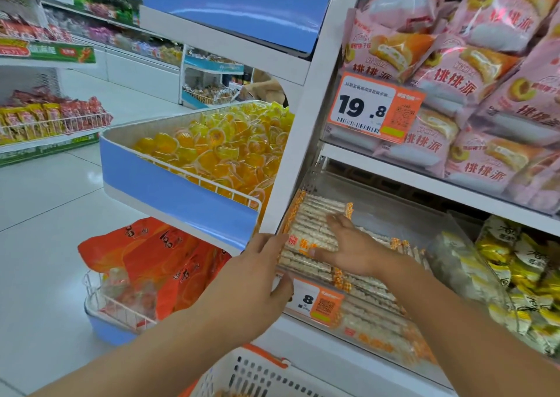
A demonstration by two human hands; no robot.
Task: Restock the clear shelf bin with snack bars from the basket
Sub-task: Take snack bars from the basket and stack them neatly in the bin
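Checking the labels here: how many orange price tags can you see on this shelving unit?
2. One price tag reading 19.8 hangs on the upper shelf under the pink cake packs; the other price tag is on the clear bin's front, partly hidden by the left hand.

Head view, close, looking down at shelf bin [378, 224].

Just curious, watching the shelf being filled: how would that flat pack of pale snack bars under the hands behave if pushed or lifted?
The flat clear-wrapped pack of pale snack bars probably slides easily, given its glossy film. It likely stays fairly stiff, since the bars lie side by side. The right hand rests flat on it; hard pressing might crumble them.
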